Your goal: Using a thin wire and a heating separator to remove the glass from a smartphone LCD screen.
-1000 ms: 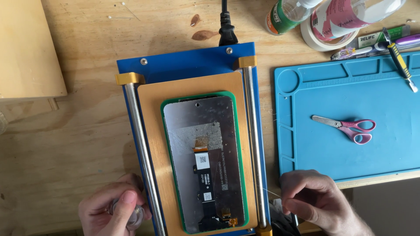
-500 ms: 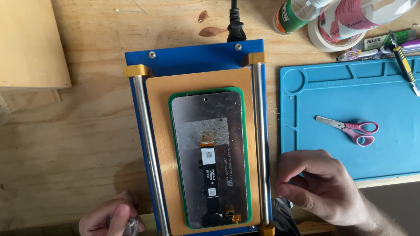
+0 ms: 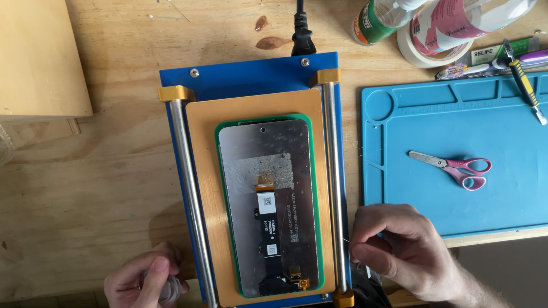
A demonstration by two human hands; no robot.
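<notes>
Hands (image 3: 408, 254) beside phone screen (image 3: 268, 205)

Two hands (image 3: 147, 281); one scissors (image 3: 455, 169).

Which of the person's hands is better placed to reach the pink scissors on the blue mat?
Probably the right hand: it sits at the blue mat's near edge, just below the pink scissors. The left hand is across the screen-separator plate, holding something small.
</notes>
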